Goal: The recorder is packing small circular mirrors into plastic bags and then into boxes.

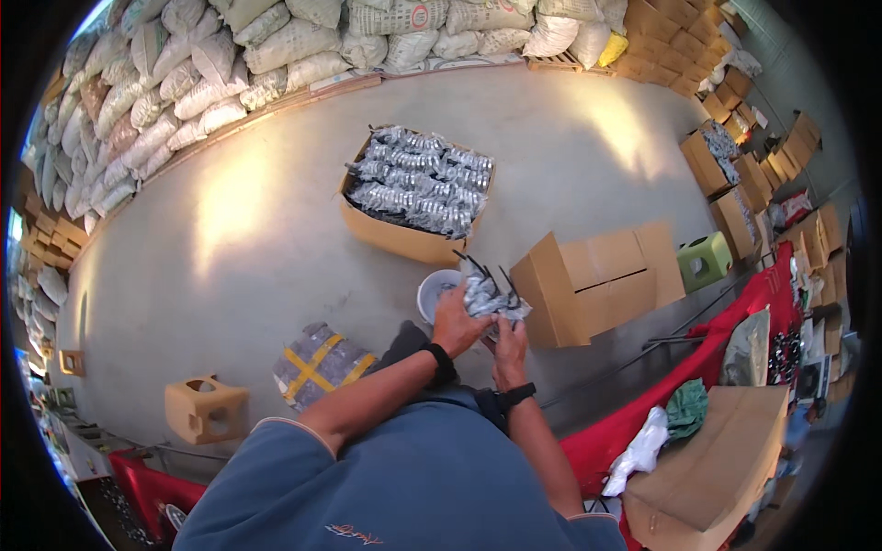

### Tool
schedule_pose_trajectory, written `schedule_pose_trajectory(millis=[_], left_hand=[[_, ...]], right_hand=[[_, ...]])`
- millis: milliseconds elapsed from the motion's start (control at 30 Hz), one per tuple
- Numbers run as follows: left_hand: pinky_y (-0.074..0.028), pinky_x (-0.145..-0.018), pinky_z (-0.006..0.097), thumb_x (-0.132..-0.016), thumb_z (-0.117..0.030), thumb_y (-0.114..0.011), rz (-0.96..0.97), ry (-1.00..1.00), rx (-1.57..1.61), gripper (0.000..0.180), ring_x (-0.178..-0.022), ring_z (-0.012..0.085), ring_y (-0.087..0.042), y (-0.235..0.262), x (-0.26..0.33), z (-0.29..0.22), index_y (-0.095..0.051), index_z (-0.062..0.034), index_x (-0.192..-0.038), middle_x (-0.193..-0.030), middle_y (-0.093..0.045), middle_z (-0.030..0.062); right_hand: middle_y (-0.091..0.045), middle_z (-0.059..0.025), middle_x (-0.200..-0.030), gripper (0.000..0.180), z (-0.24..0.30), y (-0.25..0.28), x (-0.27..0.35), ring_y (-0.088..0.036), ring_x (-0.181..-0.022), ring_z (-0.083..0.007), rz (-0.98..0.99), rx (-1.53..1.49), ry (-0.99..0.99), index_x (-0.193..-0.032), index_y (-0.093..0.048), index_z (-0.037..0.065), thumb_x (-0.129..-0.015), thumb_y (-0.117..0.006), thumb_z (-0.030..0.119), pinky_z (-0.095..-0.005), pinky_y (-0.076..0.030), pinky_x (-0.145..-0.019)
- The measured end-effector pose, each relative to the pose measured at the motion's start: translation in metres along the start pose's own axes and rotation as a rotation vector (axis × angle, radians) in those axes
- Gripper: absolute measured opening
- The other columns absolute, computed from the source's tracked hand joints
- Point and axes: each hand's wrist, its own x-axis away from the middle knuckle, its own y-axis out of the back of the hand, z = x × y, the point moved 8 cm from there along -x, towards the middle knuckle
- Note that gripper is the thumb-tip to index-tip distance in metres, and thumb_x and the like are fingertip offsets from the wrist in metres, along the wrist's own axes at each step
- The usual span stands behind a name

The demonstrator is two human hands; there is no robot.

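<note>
In front of me, both hands are closed on a bundle of silvery, plastic-wrapped parts (490,297) with thin black stems sticking up; the exact kind of part cannot be made out. My left hand (457,323) grips the bundle's left side. At its lower right, my right hand (507,349) pinches it, close to the left fingers. A white bucket (424,299) stands on the floor just behind my left hand, partly hidden by it. Farther off, an open carton (404,241) is filled with rows of similar wrapped bundles (418,184).
A brown cardboard box (606,285) lies to the right, beside a green plastic stool (706,262). To the left are a tan stool (207,409) and a grey pad with yellow tape (322,363). Stacked sacks (294,55) line the back. Red cloth (602,441) covers a surface at near right.
</note>
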Motion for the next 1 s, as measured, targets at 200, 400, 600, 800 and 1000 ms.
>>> schedule_pose_trajectory(millis=[200, 400, 600, 800, 1000], left_hand=[[-0.047, -0.108, 0.049, -0.072, -0.037, -0.093, -0.111, -0.059, 0.063, 0.087, -0.122, 0.0414, -0.061, 0.048, -0.051, 0.013, -0.058, 0.0011, -0.142, -0.128, -0.065, 0.0250], [-0.048, -0.104, 0.048, -0.073, -0.035, -0.093, -0.126, -0.059, 0.065, 0.085, -0.117, 0.0395, -0.061, 0.089, -0.123, 0.055, -0.059, 0.0006, -0.142, -0.124, -0.065, 0.0228], [-0.047, -0.107, 0.047, -0.072, -0.032, -0.093, -0.038, 0.022, 0.123, 0.086, -0.121, 0.0391, -0.060, 0.160, -0.217, 0.121, -0.057, 0.0002, -0.143, -0.126, -0.064, 0.0228], [-0.044, -0.112, 0.049, -0.070, -0.032, -0.094, 0.030, 0.013, 0.076, 0.092, -0.128, 0.0437, -0.054, 0.241, -0.289, 0.160, -0.054, -0.0004, -0.146, -0.136, -0.059, 0.0257], [-0.044, -0.114, 0.052, -0.069, -0.021, -0.093, -0.003, -0.461, -0.039, 0.085, -0.134, 0.0442, -0.052, 0.317, -0.340, 0.117, -0.058, -0.0113, -0.146, -0.146, -0.053, 0.0208]], right_hand=[[-0.064, -0.0102, -0.114, 0.033, 0.029, -0.065, -0.036, -0.066, -0.101, -0.0199, 0.113, 0.009, 0.048, -0.120, -0.056, 0.003, -0.104, -0.067, 0.030, -0.0375, -0.061, -0.081], [-0.065, -0.0056, -0.117, 0.028, 0.024, -0.136, -0.091, -0.065, -0.107, -0.0160, 0.126, 0.101, -0.042, -0.123, -0.061, 0.007, -0.104, -0.067, 0.027, -0.0357, -0.062, -0.083], [-0.068, -0.0062, -0.118, 0.032, 0.014, -0.245, -0.144, -0.065, -0.110, -0.0158, 0.197, 0.069, -0.172, -0.123, -0.061, 0.008, -0.108, -0.061, 0.036, -0.0409, -0.060, -0.091], [-0.059, -0.0170, -0.143, 0.074, 0.017, -0.353, -0.166, -0.057, -0.133, -0.0351, 0.213, -0.214, -0.403, -0.145, -0.050, 0.002, -0.111, -0.033, 0.065, -0.0612, -0.044, -0.115], [-0.068, -0.0172, -0.136, 0.056, 0.036, -0.428, -0.198, -0.066, -0.124, -0.0367, 0.291, -0.462, -0.489, -0.139, -0.059, 0.005, -0.114, -0.039, 0.051, -0.0589, -0.051, -0.109]])
